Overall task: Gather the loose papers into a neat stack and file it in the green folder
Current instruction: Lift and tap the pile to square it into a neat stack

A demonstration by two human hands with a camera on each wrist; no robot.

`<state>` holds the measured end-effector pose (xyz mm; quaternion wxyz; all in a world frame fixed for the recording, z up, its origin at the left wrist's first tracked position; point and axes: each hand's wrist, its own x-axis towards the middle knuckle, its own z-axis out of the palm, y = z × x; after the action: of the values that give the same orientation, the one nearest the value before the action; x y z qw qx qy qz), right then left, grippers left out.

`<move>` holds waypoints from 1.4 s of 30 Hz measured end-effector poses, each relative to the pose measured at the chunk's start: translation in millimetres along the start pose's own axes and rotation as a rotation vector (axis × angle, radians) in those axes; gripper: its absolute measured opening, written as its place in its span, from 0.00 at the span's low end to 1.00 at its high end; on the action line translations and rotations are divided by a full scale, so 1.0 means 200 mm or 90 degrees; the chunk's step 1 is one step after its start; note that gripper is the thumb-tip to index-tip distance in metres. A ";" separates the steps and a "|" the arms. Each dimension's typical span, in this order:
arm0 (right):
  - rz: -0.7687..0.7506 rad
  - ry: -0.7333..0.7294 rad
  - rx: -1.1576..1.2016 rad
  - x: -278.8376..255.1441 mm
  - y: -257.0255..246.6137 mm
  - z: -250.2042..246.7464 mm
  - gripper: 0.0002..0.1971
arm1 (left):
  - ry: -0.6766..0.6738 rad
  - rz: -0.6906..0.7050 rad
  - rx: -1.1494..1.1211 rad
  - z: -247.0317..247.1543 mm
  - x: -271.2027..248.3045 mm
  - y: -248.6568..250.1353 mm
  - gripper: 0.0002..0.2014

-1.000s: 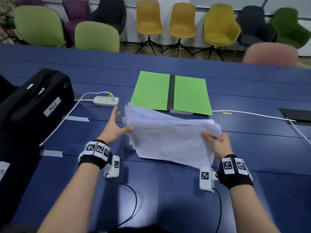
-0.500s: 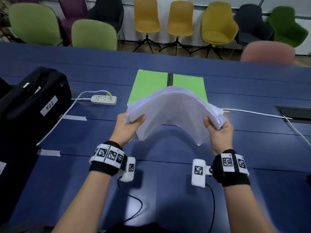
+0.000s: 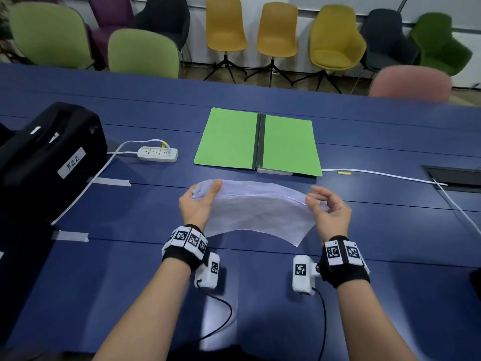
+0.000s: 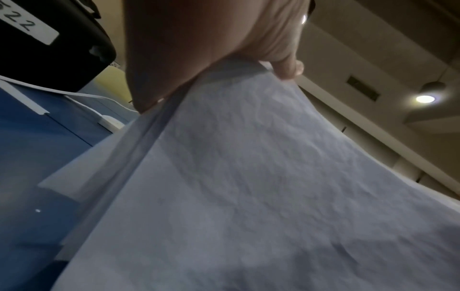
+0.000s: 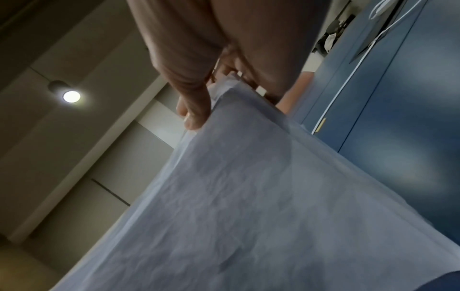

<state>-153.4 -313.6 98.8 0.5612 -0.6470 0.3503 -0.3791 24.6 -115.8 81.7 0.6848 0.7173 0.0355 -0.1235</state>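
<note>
From the head view, the person holds a stack of papers (image 3: 256, 212) by its two short ends above the blue table (image 3: 390, 142), just in front of the green folder (image 3: 256, 142). The folder lies open and flat, its dark spine running down the middle, and the papers are clear of it. The left hand (image 3: 199, 201) grasps the left end with the thumb laid over the top sheet. The right hand (image 3: 329, 212) pinches the right end, thumb on top and fingers curled beneath.

The head view alone shows the folder, the power strip (image 3: 158, 154) with its white cable, the black case (image 3: 49, 157) labelled 522 and the row of chairs (image 3: 225, 27) behind the table. The left wrist view shows what it cannot: the underside of the stack (image 4: 261, 177), with the left fingers tucked under the edge (image 4: 286, 67) and several sheet edges stepped out of line along the side. The right wrist view looks up along the right thumb (image 5: 194, 110) pressed against the paper's edge, with a ceiling lamp (image 5: 71, 96) beyond.

The sheets are white and faintly creased, with grey print showing through. The stack bows upward in the middle between the hands, and its near edge curves in an arc. The far edge is fanned, not squared.
</note>
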 end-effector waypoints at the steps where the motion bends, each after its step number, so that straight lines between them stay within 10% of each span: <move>1: -0.007 -0.002 -0.009 0.00 0.00 0.00 0.11 | 0.013 -0.009 -0.002 0.01 0.01 0.00 0.29; 7: -0.015 -0.064 -0.103 0.02 0.00 0.00 0.10 | 0.099 -0.053 0.037 0.04 0.01 0.04 0.29; 13: -0.042 -0.238 -0.450 0.04 -0.02 0.01 0.43 | 0.119 -0.036 0.085 0.05 0.02 0.06 0.32; 25: -0.073 -0.294 -0.853 0.12 -0.14 0.10 0.57 | 0.041 0.058 0.015 -0.02 0.00 -0.01 0.26; 33: -0.211 -0.326 -0.862 0.07 -0.08 0.27 0.18 | -0.004 0.127 0.004 -0.04 -0.05 -0.03 0.27; 42: -0.175 -0.370 -0.912 0.03 -0.12 0.35 0.10 | 0.101 0.137 0.045 -0.03 -0.01 -0.02 0.21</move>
<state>-88.1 -284.5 116.6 0.0243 -0.9621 0.2652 0.0579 21.7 -108.9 78.1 0.6636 0.7480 0.0079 0.0070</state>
